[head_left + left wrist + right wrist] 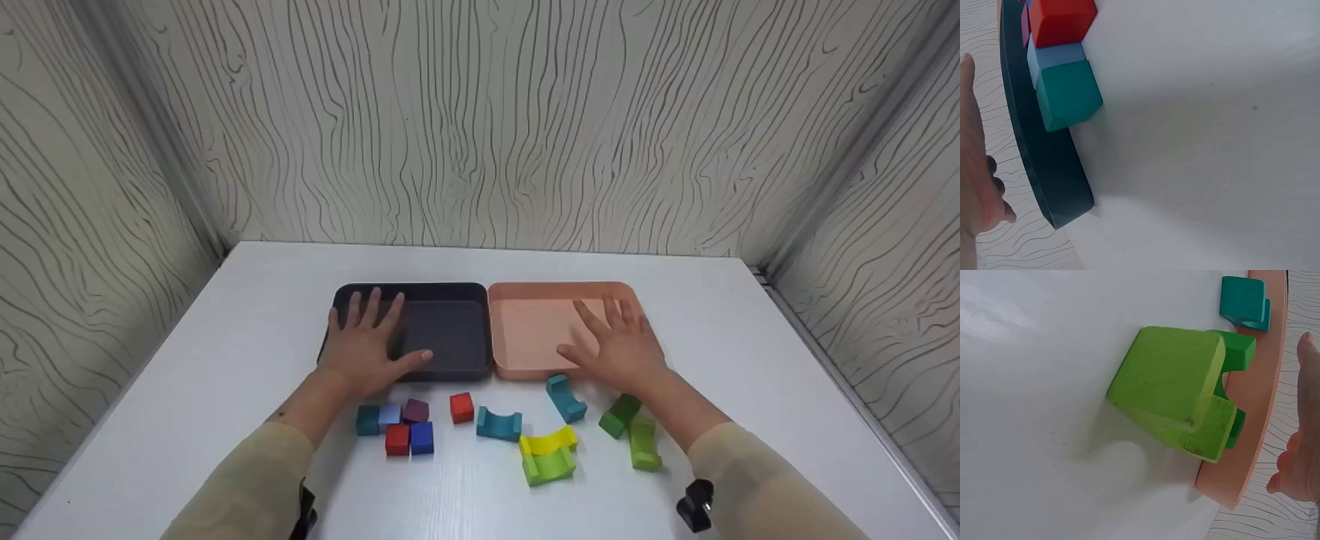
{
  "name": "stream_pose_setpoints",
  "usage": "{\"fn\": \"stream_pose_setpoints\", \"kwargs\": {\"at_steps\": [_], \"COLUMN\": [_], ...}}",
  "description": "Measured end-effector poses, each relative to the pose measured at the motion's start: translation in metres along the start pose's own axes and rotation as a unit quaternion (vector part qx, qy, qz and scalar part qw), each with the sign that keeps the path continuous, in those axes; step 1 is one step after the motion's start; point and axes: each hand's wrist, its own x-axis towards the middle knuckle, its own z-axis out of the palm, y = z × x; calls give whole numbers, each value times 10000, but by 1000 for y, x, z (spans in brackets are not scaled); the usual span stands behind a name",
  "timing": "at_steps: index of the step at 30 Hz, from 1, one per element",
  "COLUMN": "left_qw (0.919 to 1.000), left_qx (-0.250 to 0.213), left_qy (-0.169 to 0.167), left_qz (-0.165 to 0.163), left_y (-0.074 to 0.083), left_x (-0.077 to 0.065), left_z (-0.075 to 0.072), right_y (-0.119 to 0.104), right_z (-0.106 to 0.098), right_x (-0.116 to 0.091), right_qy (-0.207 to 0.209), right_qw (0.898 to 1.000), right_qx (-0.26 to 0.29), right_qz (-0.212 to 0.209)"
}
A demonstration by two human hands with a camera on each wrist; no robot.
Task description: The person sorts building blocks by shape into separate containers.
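Note:
My left hand spreads its fingers over the left part of a dark tray, holding nothing. Over the right part of a salmon-pink tray, my right hand is spread likewise and holds nothing. In front of the dark tray lie several small cubes, among them a teal cube, a light blue cube, a purple cube and a red cube. Arch-cut blocks lie in front of the pink tray: a teal arch block, a yellow one and a light green one.
The two trays stand side by side on a white table. Behind them rises a panel with a wood-grain pattern, and similar panels flank the table. A dark green arch block lies close to my right wrist.

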Motion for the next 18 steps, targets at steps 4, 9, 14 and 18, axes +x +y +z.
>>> {"fn": "stream_pose_setpoints", "kwargs": {"at_steps": [4,9,14,18], "left_qw": [10000,9998,9993,9984], "left_qx": [-63,-65,-213,-391], "left_qy": [32,174,287,352], "left_qz": [-19,-95,-118,-182], "left_y": [-4,-13,-23,-29], "left_x": [-3,-8,-13,-18], "left_z": [-2,-4,-4,-5], "right_y": [1,0,-2,-4], "right_z": [1,1,2,2], "right_x": [0,0,-2,-3], "right_qy": [-82,-147,-156,-153], "right_qw": [10000,9998,9998,9998], "right_qx": [38,100,81,68], "right_qz": [37,57,94,118]}}
